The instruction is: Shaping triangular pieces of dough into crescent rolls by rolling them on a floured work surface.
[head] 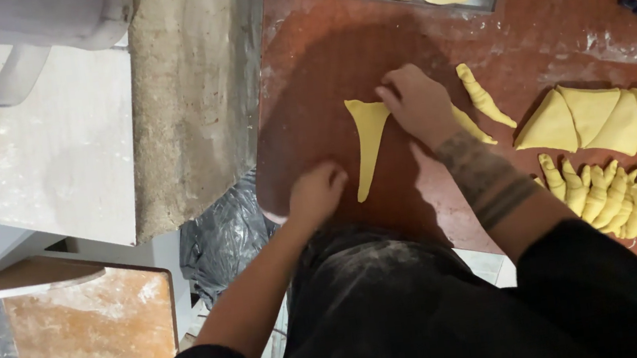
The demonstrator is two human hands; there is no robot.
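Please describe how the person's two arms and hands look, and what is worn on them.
Both hands, left and right, are bare, without gloves or rings. Short black sleeves cover the upper arms only. The right forearm carries dark tattooed bands.

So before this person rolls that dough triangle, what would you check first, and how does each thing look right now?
1. Dough triangle lies flat on the red board: ok.
2. Right hand on the triangle's wide end: ok.
3. Left hand at the narrow tip: beside it; contact cannot tell.
4. Bare board around the triangle: ok.
5. Rolled pieces and cut triangles lie apart from it, to the right: ok.
6. Flour under the triangle: cannot tell.
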